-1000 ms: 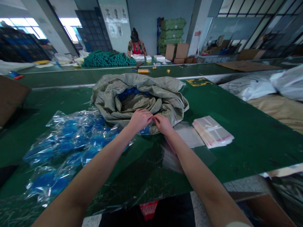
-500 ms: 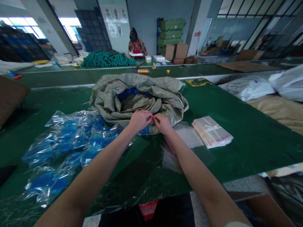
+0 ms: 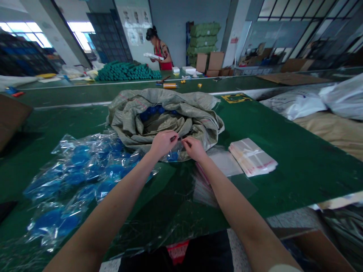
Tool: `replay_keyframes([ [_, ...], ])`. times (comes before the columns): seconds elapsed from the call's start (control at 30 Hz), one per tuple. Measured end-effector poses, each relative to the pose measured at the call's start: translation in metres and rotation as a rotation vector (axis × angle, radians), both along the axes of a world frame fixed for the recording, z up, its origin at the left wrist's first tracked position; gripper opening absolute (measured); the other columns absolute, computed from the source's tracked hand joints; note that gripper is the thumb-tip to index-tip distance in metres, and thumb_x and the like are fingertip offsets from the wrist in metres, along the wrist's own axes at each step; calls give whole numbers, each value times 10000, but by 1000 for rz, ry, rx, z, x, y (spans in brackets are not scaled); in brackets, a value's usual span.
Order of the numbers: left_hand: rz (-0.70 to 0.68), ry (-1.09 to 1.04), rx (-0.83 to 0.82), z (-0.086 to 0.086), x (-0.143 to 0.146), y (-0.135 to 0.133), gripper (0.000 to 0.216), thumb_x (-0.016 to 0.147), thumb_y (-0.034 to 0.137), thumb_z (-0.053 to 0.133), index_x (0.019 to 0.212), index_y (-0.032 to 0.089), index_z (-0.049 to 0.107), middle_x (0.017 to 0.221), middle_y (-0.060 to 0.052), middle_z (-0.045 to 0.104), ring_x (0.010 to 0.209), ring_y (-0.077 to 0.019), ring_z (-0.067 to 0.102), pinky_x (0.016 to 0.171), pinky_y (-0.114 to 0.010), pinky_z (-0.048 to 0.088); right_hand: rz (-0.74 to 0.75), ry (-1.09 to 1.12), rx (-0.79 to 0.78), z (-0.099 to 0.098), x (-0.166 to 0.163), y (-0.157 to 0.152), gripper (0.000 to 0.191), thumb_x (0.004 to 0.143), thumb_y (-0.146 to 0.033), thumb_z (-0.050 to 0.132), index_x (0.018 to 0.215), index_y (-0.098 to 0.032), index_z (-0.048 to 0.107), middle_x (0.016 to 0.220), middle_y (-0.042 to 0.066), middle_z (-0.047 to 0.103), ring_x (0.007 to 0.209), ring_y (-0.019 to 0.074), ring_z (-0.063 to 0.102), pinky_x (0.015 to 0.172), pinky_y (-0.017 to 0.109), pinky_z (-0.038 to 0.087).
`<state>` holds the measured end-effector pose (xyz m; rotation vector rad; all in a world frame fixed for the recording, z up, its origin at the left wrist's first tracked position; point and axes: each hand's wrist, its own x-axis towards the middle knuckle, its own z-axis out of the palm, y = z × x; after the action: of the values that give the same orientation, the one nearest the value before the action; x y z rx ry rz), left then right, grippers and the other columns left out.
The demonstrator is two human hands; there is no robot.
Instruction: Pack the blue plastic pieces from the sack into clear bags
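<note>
My left hand (image 3: 165, 143) and my right hand (image 3: 194, 148) are closed in pinches at the top edge of a clear plastic bag (image 3: 173, 155). Something blue sits inside this bag, below my fingers. Right behind my hands lies a large grey-green woven sack (image 3: 124, 124), its mouth rolled open, with blue items (image 3: 153, 112) showing inside. Left of my forearm spreads a pile of clear bags with blue round items (image 3: 79, 160). Under and beside my right forearm are loose flat clear bags (image 3: 224, 162), and a banded stack of clear bags (image 3: 252, 156) lies further right.
A person (image 3: 160, 49) stands behind the far bench holding a white object. On that bench lie green rolls (image 3: 127, 71) and an orange tape roll (image 3: 170, 86). White sacks (image 3: 297, 104) border the table's right side. A cardboard piece (image 3: 13, 117) stands at left.
My hands have moved slightly apart along the bag's edge, and more of the bag shows below them. The person at the back has turned sideways and lifted the white object.
</note>
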<state>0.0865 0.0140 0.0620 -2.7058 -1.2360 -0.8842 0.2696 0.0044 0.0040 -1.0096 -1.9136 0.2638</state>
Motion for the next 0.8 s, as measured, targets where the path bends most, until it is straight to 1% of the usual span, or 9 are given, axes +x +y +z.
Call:
replay_keyframes([
  [0.1,8,-43,7,5,-5,2,178,891,215,512,886,180,687,916,-55,725,849,-174,654,808,-293,494,-12,9,-5,-1,2,1,153,911,-183,526,896,-176,678,901,85,715,884,198,655,829,321,493],
  [0.2,28,-42,9,6,-6,1,170,885,214,528,897,177,693,917,-56,726,827,-173,653,797,-295,498,-22,1,4,-1,1,1,148,918,-195,530,890,-177,674,880,79,713,863,194,653,822,315,490],
  [0.33,-21,54,36,0,-2,-2,192,908,253,534,910,186,714,944,-61,735,913,-195,654,859,-329,487,-27,-5,18,-2,-1,2,149,924,-192,525,889,-168,668,884,87,709,851,196,648,809,312,489],
  [0.4,-50,110,45,-2,1,-3,202,913,294,549,960,201,722,984,-61,738,959,-208,650,893,-353,473,-29,-16,21,-3,-2,2,158,924,-178,511,898,-170,667,894,90,704,850,197,643,807,316,489],
  [0.5,-49,170,63,-4,5,-4,238,928,338,538,1011,214,723,1034,-67,735,1000,-222,642,912,-375,456,-14,-35,14,-3,-1,1,179,917,-146,489,933,-172,666,911,93,696,863,201,634,811,321,486],
  [0.63,-33,222,107,-2,7,-5,261,953,311,485,993,218,725,1028,-66,736,990,-227,636,879,-381,446,-9,-44,3,-1,-1,-1,178,931,-172,483,932,-165,661,899,97,686,852,207,621,799,326,481],
  [0.8,-29,233,116,-3,8,-5,252,944,282,484,959,211,726,999,-64,738,972,-236,636,853,-387,444,-1,-43,30,1,-1,-2,174,942,-180,479,920,-172,652,892,91,683,847,200,618,803,317,477],
])
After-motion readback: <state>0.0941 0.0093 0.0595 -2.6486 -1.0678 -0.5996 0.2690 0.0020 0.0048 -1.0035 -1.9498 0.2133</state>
